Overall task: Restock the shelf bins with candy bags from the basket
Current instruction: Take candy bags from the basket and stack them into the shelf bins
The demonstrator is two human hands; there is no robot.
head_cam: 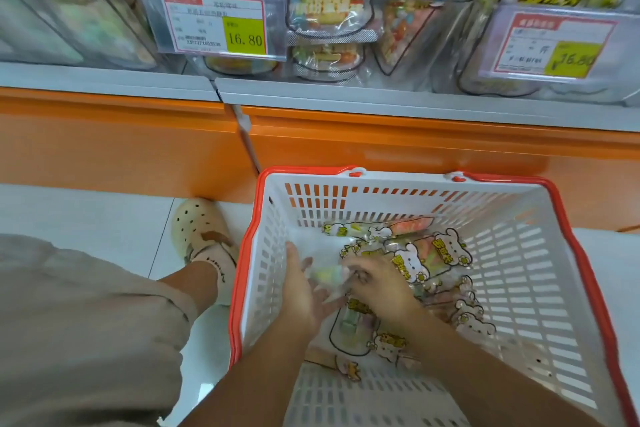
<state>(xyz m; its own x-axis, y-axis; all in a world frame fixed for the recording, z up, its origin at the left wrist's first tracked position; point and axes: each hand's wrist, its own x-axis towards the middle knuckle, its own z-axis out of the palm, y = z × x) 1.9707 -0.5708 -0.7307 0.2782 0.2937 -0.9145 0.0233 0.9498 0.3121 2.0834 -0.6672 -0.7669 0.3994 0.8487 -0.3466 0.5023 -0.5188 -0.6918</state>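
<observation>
1. In the basket (519,270), the right hand (379,288) is pinching a candy bag (330,276), the left hand (303,291) grip spreading alongside.
2. Light, slippery film is likely favouring an edge hold.

One wide-angle head-worn view looks forward and steeply down from close above the basket (540,253); the shelf bins (86,28), farther off, fill the frame's top edge.
</observation>
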